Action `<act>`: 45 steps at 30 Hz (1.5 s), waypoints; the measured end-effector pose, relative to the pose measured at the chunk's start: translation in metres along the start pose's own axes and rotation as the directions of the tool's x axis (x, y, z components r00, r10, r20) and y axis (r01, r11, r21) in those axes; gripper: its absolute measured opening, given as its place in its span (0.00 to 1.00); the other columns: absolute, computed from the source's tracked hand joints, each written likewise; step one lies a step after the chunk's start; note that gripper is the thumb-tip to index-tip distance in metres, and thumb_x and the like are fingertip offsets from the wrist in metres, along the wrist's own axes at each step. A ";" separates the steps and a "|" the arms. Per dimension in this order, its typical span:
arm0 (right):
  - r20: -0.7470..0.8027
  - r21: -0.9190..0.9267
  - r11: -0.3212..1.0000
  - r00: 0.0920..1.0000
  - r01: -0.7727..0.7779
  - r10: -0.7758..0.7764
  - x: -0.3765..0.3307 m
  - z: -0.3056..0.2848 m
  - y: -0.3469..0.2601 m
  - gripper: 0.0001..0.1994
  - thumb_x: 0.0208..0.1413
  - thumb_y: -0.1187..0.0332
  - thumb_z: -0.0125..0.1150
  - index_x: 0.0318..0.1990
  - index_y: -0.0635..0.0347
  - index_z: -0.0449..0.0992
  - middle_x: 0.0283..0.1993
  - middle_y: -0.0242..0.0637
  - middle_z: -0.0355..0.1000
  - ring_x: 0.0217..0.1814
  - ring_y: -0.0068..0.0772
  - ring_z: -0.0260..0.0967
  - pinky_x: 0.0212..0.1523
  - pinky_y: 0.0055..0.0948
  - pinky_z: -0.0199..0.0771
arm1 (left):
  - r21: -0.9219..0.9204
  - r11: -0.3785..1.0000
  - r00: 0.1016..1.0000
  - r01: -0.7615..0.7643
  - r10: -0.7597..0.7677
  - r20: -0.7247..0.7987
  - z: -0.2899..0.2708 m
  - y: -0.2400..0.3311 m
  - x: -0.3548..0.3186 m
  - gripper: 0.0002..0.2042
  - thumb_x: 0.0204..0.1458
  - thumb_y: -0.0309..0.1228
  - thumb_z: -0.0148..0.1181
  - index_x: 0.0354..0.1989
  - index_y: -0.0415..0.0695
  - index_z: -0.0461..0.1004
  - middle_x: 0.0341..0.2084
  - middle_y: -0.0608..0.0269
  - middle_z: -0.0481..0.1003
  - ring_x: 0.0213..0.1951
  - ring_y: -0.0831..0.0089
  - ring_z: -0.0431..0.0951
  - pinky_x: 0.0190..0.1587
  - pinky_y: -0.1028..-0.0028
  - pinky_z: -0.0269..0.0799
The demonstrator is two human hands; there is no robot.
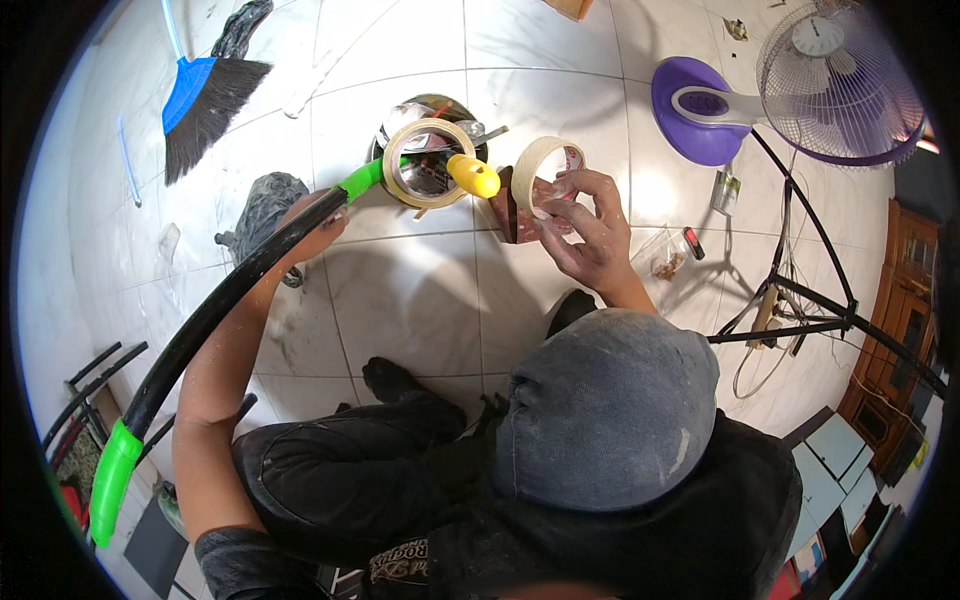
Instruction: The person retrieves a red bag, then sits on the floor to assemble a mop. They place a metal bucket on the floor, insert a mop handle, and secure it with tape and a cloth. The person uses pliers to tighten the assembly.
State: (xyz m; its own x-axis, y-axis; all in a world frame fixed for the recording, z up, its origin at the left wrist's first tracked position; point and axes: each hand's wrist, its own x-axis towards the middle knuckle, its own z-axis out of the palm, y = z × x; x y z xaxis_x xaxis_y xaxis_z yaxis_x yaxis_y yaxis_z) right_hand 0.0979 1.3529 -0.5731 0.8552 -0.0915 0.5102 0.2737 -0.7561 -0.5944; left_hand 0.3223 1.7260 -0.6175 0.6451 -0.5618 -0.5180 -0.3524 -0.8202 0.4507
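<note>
Head view:
Left hand (318, 225): gripping the black pole (215, 310), fingers wrapping around it near its green collar.
Pole tip: yellow cap (474, 176) poking through a tape roll (432, 163), which is hanging on the pole over a tin (430, 140).
Right hand (585, 225): fingers pinching a second tape roll (545, 175), holding it upright just above the floor (420, 290).
Around: broom (205, 100) lying far left, fan (800, 85) standing far right.

A small clear plastic packet (668, 258) with brownish bits inside is lying on the white floor (420, 300), right of the middle. Farther right, a little flat packet (724, 190) with a pale card is lying near the fan's purple base (690, 125).
</note>
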 end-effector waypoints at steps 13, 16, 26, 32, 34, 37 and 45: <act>0.009 0.278 0.947 0.985 0.163 -0.172 0.061 0.033 -0.038 0.20 0.48 0.65 0.83 0.39 0.61 0.73 0.73 0.56 0.57 0.75 0.64 0.60 0.70 0.49 0.73 | 0.108 0.971 0.970 -0.214 0.198 0.139 0.025 -0.031 0.013 0.21 0.61 0.31 0.60 0.63 0.44 0.74 0.42 0.52 0.78 0.44 0.59 0.79 0.49 0.61 0.75; 0.044 0.387 0.899 0.970 0.206 -0.241 0.061 0.042 -0.038 0.20 0.48 0.67 0.83 0.36 0.60 0.71 0.73 0.58 0.55 0.78 0.66 0.56 0.74 0.52 0.67 | -0.053 0.989 0.977 -0.139 0.146 0.159 0.033 -0.046 0.001 0.22 0.60 0.28 0.61 0.64 0.44 0.73 0.43 0.56 0.75 0.45 0.63 0.77 0.49 0.64 0.74; -0.245 0.497 0.851 0.968 0.171 -0.052 0.028 0.059 -0.011 0.39 0.47 0.72 0.82 0.62 0.58 0.60 0.77 0.60 0.46 0.82 0.59 0.50 0.79 0.54 0.55 | -0.008 0.975 0.962 -0.221 0.219 0.164 0.044 -0.071 -0.005 0.23 0.62 0.28 0.61 0.67 0.44 0.71 0.41 0.58 0.72 0.42 0.68 0.73 0.47 0.67 0.73; -0.132 0.543 0.839 0.982 -0.043 0.135 0.013 0.068 -0.009 0.46 0.50 0.76 0.77 0.73 0.58 0.53 0.77 0.54 0.48 0.80 0.50 0.53 0.77 0.49 0.57 | 0.036 0.963 0.963 -0.268 0.266 0.052 0.062 -0.092 -0.001 0.25 0.62 0.32 0.60 0.69 0.48 0.70 0.49 0.52 0.76 0.45 0.62 0.76 0.52 0.62 0.74; -0.153 0.489 0.869 0.973 -0.079 0.174 0.005 0.063 0.007 0.43 0.51 0.79 0.72 0.74 0.62 0.53 0.77 0.53 0.49 0.79 0.48 0.54 0.78 0.45 0.56 | 0.189 0.950 0.966 -0.247 0.226 0.127 0.042 -0.049 0.020 0.25 0.60 0.37 0.61 0.67 0.49 0.72 0.56 0.47 0.76 0.54 0.53 0.78 0.60 0.55 0.73; -0.089 0.333 0.937 0.986 -0.101 0.138 0.008 0.056 0.017 0.39 0.54 0.76 0.71 0.72 0.66 0.58 0.76 0.56 0.52 0.78 0.51 0.57 0.77 0.48 0.58 | -0.043 0.954 0.954 -0.298 0.298 -0.011 0.025 -0.099 0.003 0.19 0.61 0.37 0.60 0.59 0.45 0.74 0.47 0.50 0.78 0.52 0.50 0.79 0.57 0.53 0.73; -0.214 0.107 0.991 0.971 -0.086 0.107 0.042 -0.007 0.057 0.38 0.58 0.84 0.67 0.72 0.65 0.52 0.74 0.54 0.58 0.71 0.52 0.67 0.72 0.50 0.69 | 0.322 0.946 0.943 0.035 0.075 -0.324 -0.072 -0.102 -0.098 0.35 0.58 0.47 0.69 0.70 0.45 0.66 0.65 0.47 0.68 0.65 0.50 0.71 0.67 0.55 0.68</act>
State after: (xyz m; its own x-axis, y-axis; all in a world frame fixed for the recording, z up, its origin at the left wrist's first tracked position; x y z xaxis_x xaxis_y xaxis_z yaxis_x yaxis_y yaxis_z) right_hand 0.1459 1.3016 -0.5808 0.7653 -0.3086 0.5649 0.2449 -0.6720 -0.6989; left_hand 0.3437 1.8719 -0.5607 0.8014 -0.5564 -0.2196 -0.5291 -0.8306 0.1737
